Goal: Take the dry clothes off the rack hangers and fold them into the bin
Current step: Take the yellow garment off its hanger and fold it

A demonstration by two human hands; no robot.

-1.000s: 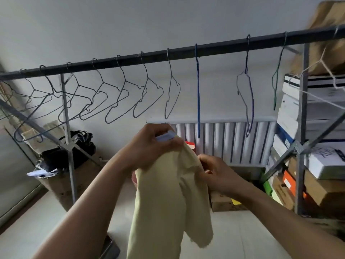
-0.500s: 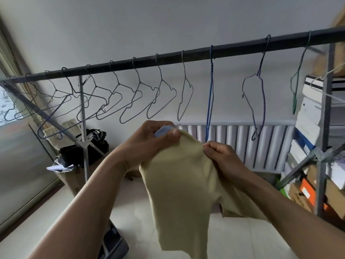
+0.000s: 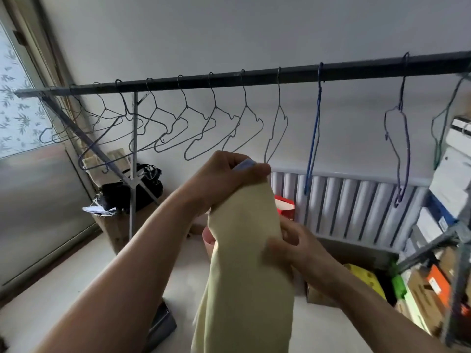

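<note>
A pale yellow garment (image 3: pixel 244 276) hangs folded lengthwise in front of me. My left hand (image 3: pixel 224 179) grips its top edge, with a small pale blue tag showing between the fingers. My right hand (image 3: pixel 293 247) pinches the garment's right side lower down, thumb on the front. The dark rack bar (image 3: pixel 254 79) runs across above, carrying several bare wire hangers (image 3: pixel 198 128), a blue hanger (image 3: pixel 314 128) and a purple hanger (image 3: pixel 400 138). A dark bin corner (image 3: pixel 163 324) shows on the floor under my left forearm.
A white radiator (image 3: pixel 356 207) lines the wall behind. Shelves with stacked boxes (image 3: pixel 448 225) stand at the right. A black bag (image 3: pixel 132 189) sits on a cardboard box by the rack's upright post (image 3: pixel 132 174). A red box (image 3: pixel 285 206) and cardboard boxes lie on the floor.
My right hand has slid from the top edge down the garment's right side, and the cloth now hangs narrower, folded lengthwise. My view has turned left and down slightly.
</note>
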